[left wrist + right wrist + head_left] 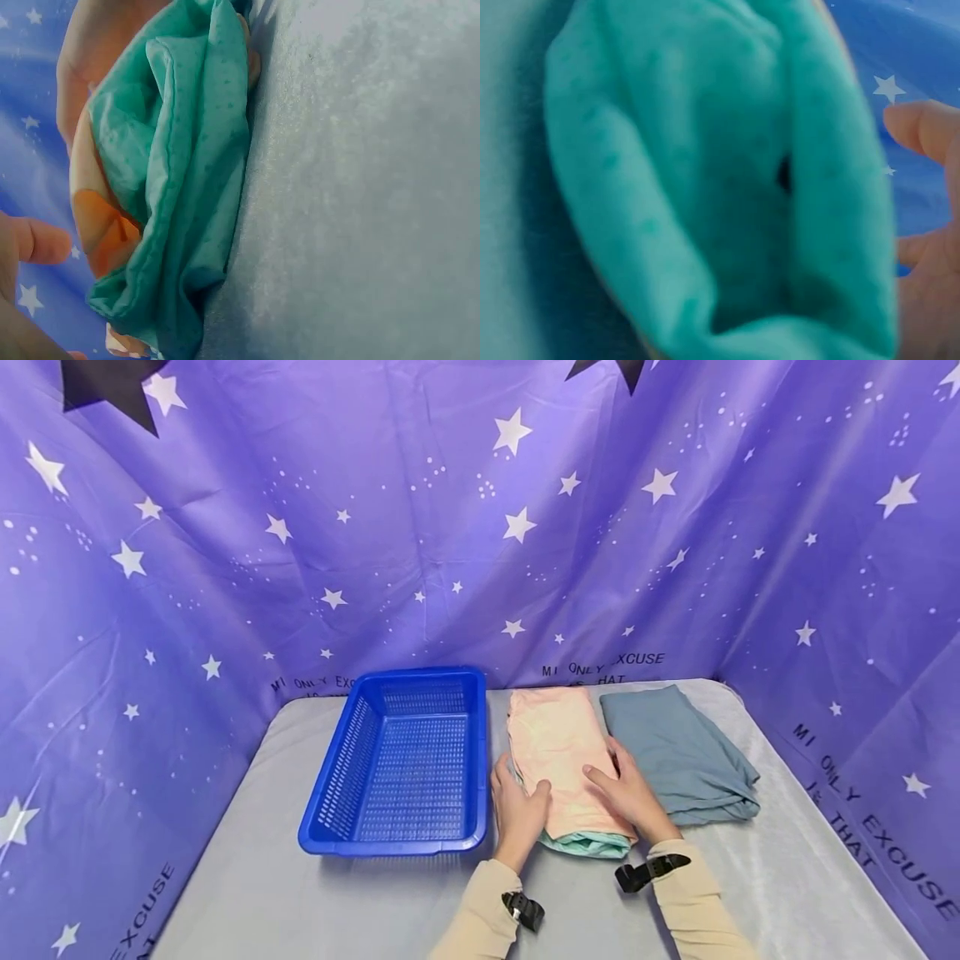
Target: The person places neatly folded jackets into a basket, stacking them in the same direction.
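A folded peach garment (558, 735) lies on the table, and folds of mint-green dotted cloth (588, 844) show under its near end. My left hand (519, 810) holds the left side of this bundle, thumb toward the top and fingers along the edge. From the right, my right hand (633, 789) grips the other side, its thumb over the peach layer; the fingers are mostly hidden by cloth. In the left wrist view the mint cloth (191, 150) bulges in loose folds close over the tabletop. The right wrist view has the mint cloth (705, 150) blurred and very near.
A blue perforated basket (480, 760) stands just left of the bundle, its rim beside my left hand. To the right lies a folded grey-blue cloth (675, 752). A grey cover (255, 860) spreads over the table, and a purple star-patterned curtain (420, 543) hangs around it.
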`<state>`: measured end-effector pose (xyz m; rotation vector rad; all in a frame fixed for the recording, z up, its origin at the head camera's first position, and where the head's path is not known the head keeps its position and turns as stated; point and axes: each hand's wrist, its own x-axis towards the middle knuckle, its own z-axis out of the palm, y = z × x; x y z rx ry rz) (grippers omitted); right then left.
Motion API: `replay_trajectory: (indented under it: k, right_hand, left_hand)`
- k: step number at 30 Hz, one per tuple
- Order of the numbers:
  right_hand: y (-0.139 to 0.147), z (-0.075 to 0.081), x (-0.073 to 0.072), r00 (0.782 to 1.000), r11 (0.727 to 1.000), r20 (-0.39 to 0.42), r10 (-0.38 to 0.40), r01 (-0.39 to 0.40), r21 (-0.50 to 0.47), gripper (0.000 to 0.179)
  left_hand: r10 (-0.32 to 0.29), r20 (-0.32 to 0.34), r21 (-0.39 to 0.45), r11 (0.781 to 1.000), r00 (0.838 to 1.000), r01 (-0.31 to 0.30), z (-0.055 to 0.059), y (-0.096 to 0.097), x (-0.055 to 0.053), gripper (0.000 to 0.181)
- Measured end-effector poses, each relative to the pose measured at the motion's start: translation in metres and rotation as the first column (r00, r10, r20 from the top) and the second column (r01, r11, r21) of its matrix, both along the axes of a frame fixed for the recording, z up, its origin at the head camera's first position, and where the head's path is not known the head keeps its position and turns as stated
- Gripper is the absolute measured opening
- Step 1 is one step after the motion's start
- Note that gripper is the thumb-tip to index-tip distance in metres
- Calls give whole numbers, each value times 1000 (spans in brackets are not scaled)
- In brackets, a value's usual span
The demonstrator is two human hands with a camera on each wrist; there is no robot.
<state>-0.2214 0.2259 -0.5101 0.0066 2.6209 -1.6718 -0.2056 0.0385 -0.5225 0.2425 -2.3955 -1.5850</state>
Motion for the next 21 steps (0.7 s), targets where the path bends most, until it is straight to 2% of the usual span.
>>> replay_trajectory:
  k: [6, 11, 13, 17, 21]
  right_hand:
    - [0, -6, -2, 996, 999, 82, -41, 39, 23, 86]
    - [1, -10, -6, 993, 997, 113, -31, 38, -67, 88]
    - [3, -13, -7, 990, 993, 136, -21, 37, -116, 90]
    - [5, -20, -9, 982, 977, 188, -10, 50, -208, 90]
    - [6, -26, -10, 977, 968, 215, -11, 64, -243, 87]
  left_hand:
    - [-20, 68, 62, 998, 997, 16, 3, -1, -7, 85]
    - [-20, 83, 111, 994, 996, 10, 3, -3, -14, 84]
    - [-25, 84, 165, 986, 996, 11, 1, -4, -16, 82]
    - [-52, 103, 295, 955, 993, 20, -6, -6, -19, 82]
    - [-79, 110, 336, 941, 991, 38, -14, -7, -20, 84]
